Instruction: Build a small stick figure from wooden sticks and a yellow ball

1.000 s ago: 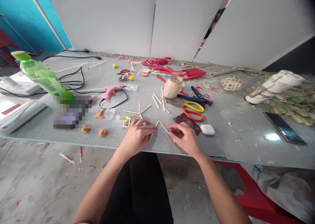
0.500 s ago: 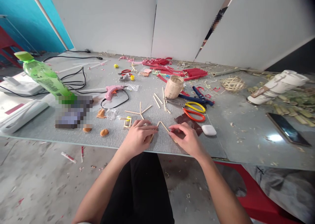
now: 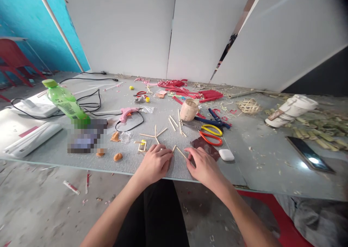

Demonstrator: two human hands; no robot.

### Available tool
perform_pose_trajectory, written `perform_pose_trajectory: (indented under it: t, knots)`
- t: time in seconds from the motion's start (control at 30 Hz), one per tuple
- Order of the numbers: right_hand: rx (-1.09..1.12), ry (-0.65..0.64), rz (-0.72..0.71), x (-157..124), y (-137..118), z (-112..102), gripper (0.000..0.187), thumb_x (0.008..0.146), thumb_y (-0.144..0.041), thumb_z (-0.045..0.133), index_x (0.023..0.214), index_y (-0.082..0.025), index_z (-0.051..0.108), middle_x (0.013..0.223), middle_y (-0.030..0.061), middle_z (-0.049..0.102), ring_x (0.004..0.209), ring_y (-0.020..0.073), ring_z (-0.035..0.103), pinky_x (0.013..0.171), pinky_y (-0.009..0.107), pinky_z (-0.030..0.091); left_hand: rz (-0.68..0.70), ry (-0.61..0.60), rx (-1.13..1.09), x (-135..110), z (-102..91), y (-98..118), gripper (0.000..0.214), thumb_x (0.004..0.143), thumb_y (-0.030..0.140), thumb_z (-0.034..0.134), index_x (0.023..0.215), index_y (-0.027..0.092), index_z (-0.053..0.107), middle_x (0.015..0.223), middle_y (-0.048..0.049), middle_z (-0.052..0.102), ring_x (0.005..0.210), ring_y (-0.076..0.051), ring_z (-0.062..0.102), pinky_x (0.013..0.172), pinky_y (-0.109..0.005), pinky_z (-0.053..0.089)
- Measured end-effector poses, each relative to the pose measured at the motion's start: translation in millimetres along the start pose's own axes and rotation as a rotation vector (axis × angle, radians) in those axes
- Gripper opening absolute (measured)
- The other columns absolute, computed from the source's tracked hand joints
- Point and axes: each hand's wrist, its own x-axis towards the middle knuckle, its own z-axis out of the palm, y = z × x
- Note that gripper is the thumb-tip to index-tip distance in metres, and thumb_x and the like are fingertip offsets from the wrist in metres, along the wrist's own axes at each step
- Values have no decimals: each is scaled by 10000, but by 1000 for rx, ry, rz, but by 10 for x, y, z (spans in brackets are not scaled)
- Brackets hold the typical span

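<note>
My left hand point(image 3: 156, 162) is closed at the table's front edge, its fingertips on a short thin wooden stick point(image 3: 174, 149), most of which they cover. Opposite it, my right hand point(image 3: 202, 163) pinches the lower end of another wooden stick point(image 3: 181, 152) between thumb and index finger. The upper ends of these two sticks lean toward each other with a small gap between. Just beyond my left hand lies a star-like arrangement of sticks point(image 3: 155, 135). A small square stick frame point(image 3: 141, 146) with a yellow piece sits left of it. Several loose sticks point(image 3: 173, 123) lie farther back.
Scissors with red and yellow handles point(image 3: 210, 137), blue pliers point(image 3: 213, 121) and a bamboo cup point(image 3: 189, 109) stand beyond my right hand. A white case point(image 3: 226, 155) and a phone point(image 3: 310, 153) lie rightward. Leftward are a pink glue gun point(image 3: 126, 114) and a green bottle point(image 3: 65, 104).
The tips of the two held sticks met in a peak before; now a small gap separates them. My left fingers have curled in more. The whole view has shifted slightly with the head.
</note>
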Motion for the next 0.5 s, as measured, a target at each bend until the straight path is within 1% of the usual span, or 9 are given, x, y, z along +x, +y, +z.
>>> perform_pose_trajectory:
  t: [0.07,0.13,0.2,0.27,0.33,0.4,0.43,0.5]
  knots:
    - [-198,-114,44,63,-95,-98,285,884,-75,587,1160,-119,641,894,129,705,941,317,658,761,384,500,2,-2,24,-12,16,10,233,990,119,522,1073,167,734,1141,-68,774,1087,-262,632,887,-417,485]
    - [-316,-226,90,150,-141,-204,255,869,-63,581,1113,-104,643,918,170,708,956,335,673,726,367,474,0,0,60,-30,33,24,233,994,136,515,1064,165,735,1137,-79,772,1087,-267,634,886,-420,482]
    - [-309,-298,124,255,-100,-302,246,864,-48,575,1096,-106,634,945,186,720,970,328,688,728,348,456,-37,1,99,-8,28,58,234,988,146,518,1060,177,739,1116,-80,777,1069,-267,649,884,-426,476]
    - [-242,-320,131,374,29,-376,265,874,-49,570,1126,-122,610,958,158,740,967,293,703,752,329,453,-139,-21,152,118,-19,120,248,984,155,513,1071,199,741,1065,-72,785,1034,-266,674,884,-429,476]
    - [-104,-303,144,501,203,-408,283,881,-76,582,1154,-150,582,916,92,756,920,253,717,761,311,458,-317,-93,226,387,-96,195,268,1001,184,488,1092,200,739,1006,-86,784,1005,-278,701,879,-430,489]
    - [121,-263,199,614,360,-392,292,858,-93,609,1136,-168,565,846,44,755,847,234,722,741,302,467,-570,-216,303,769,-165,245,340,1054,270,420,1110,136,728,981,-158,766,974,-304,728,834,-416,520]
    - [187,-243,218,655,416,-371,288,857,-104,613,1130,-173,554,840,36,755,826,226,724,734,298,475,-606,-246,315,974,-184,250,379,1064,278,397,1105,99,728,1003,-200,755,973,-319,734,807,-411,531]
    - [252,-192,243,683,482,-318,282,874,-131,609,1138,-183,524,884,45,762,843,220,729,749,299,489,-603,-298,315,1343,-182,214,340,1051,241,441,1107,66,728,1099,-234,733,1068,-322,720,836,-394,543]
